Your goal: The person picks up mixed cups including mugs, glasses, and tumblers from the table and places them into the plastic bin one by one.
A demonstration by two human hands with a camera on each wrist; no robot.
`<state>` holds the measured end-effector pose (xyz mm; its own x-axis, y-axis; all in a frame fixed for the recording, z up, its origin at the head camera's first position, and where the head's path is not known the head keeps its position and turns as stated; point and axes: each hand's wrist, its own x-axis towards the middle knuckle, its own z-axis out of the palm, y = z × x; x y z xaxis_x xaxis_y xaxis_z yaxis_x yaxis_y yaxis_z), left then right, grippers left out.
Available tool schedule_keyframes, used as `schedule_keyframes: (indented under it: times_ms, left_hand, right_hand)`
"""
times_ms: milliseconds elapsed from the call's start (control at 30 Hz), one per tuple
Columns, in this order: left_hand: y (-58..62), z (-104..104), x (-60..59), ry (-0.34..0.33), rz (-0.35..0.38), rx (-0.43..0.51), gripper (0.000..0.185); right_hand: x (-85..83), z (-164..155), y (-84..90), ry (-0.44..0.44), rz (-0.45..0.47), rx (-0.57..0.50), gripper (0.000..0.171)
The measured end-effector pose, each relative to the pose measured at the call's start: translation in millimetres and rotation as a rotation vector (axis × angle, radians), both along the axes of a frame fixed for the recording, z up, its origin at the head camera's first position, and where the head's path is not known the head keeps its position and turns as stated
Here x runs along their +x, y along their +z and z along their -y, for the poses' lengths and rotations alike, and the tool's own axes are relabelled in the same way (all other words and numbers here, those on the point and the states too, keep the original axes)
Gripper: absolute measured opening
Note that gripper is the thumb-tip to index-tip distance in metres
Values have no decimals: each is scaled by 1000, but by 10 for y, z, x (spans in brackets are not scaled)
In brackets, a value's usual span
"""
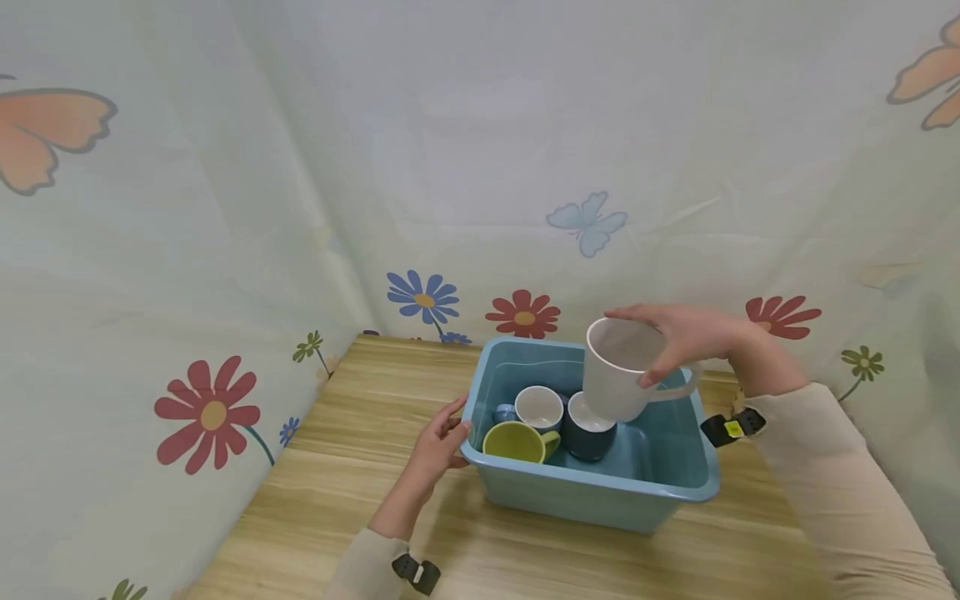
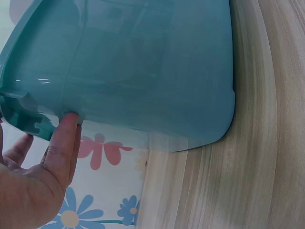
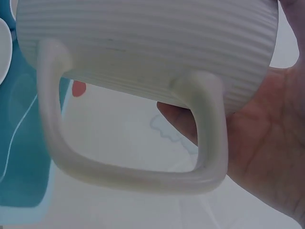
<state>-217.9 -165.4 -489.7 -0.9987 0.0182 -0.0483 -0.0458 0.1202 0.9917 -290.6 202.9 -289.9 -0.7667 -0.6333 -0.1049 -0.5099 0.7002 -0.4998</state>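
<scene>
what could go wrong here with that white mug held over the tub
The right hand grips the white mug by its rim, tilted over the dark mug; a slip might chip both. The left hand only touches the blue tub wall with straight fingers, so a knock could slide the tub.

1. The left hand (image 1: 438, 448) reaches forward from the lower middle, its arm in a cream sleeve with a strap at the wrist.
2. Its fingers (image 2: 66, 138) are straight and relaxed, the tips pressing lightly against a surface ahead.
3. The right hand (image 1: 686, 337) is raised higher, its arm coming in from the right.
4. Its fingers and thumb curl in a grip, palm facing down and to the left.
</scene>
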Motion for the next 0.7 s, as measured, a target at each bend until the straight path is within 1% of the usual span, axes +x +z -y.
schedule_keyframes:
  times_ms: [133, 267, 467, 600, 700]
  left_hand:
    - [2, -1, -2, 2, 0, 6, 52]
    - [8, 5, 6, -5, -3, 18, 53]
    - [10, 3, 8, -2, 0, 21, 52]
    - [25, -4, 14, 5, -1, 28, 52]
    - [22, -9, 8, 7, 6, 30, 52]
  right_hand:
    - [-10, 72, -77, 22, 52, -22, 109]
    - [-12, 155, -151, 47, 74, -31, 108]
    - [-27, 250, -271, 83, 97, -3, 107]
    - [-41, 304, -349, 98, 84, 30, 108]
    - [-57, 337, -387, 109, 122, 48, 106]
